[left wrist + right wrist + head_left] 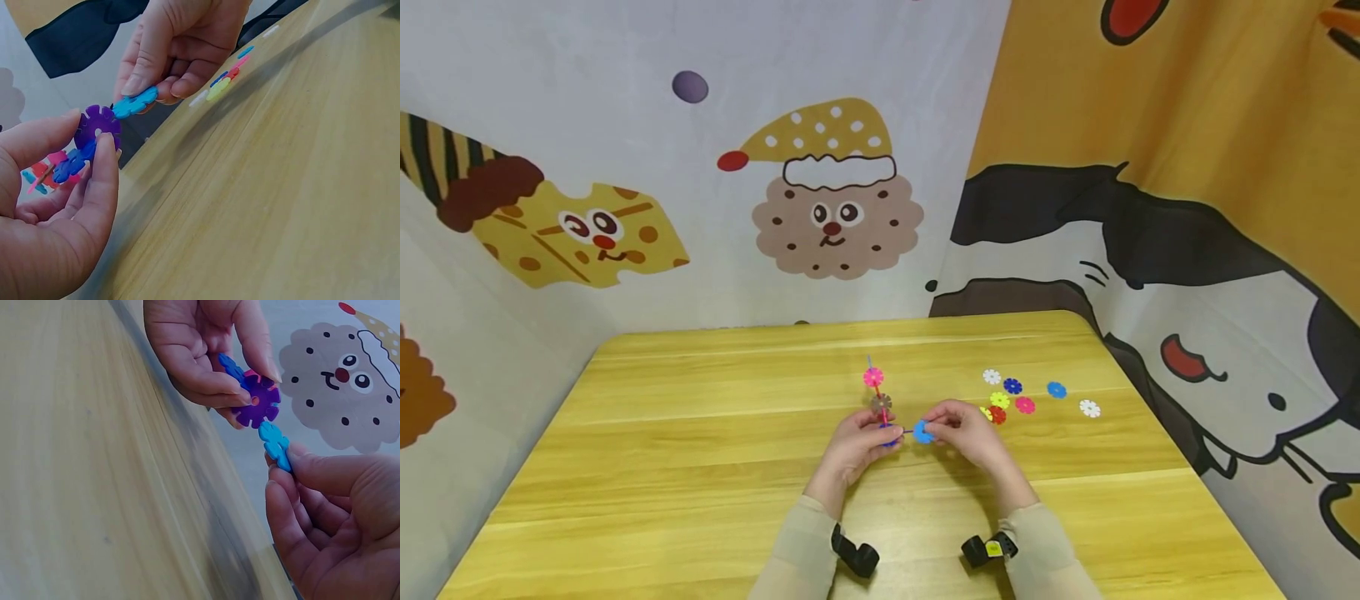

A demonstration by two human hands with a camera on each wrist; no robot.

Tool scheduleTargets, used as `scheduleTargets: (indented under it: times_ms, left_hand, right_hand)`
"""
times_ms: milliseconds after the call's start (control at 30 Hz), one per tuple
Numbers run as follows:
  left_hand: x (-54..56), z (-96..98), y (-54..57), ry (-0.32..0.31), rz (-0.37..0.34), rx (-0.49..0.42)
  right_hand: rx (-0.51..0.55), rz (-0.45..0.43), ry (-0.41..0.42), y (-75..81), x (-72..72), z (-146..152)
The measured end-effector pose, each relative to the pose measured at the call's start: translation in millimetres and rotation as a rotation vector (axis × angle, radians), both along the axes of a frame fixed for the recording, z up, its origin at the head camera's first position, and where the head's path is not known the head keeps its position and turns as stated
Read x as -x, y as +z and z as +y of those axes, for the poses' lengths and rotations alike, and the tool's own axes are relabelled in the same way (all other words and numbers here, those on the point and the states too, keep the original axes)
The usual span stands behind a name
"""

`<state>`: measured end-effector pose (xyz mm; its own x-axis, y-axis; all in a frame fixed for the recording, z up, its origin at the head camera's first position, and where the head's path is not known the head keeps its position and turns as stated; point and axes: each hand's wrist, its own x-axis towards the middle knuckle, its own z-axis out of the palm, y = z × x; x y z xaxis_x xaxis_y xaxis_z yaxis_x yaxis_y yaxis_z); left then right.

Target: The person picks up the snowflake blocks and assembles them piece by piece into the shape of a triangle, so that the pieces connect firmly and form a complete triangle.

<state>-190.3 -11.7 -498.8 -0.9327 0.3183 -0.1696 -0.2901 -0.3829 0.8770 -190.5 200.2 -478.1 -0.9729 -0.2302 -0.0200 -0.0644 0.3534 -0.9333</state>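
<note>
My left hand grips a chain of notched plastic snowflake discs, pinching its purple disc between thumb and fingers. A dark blue disc joins the purple one, and the chain runs away from me through a brownish disc and a pink disc. Between the thumb and fingers of my right hand is a light blue snowflake disc. Its edge meets the purple disc's rim in the right wrist view; whether their slots interlock I cannot tell. Fingers hide part of the chain's near end.
On the wooden table, loose discs lie beyond my right hand: a white disc, a dark blue disc, a red disc and several others. A cartoon-printed curtain hangs behind the table.
</note>
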Motion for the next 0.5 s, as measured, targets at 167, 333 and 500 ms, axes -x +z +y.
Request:
scheduleTargets:
  times_ms: [167, 333, 500]
  left_hand:
    - [0.6, -1.1, -1.0, -0.021, -0.004, -0.009]
    - [-0.4, -1.2, -0.8, -0.020, 0.001, -0.010]
    - [-4.1, 0.5, -0.1, -0.002, 0.001, -0.013]
  right_hand:
    - [0.004, -0.015, 0.023, -0.8, 1.1, -4.4]
    - [0.020, -0.038, 0.011, -1.5, 1.1, -8.8]
    - [0.043, -0.039, -0.023, -3.8, -0.3, -11.8]
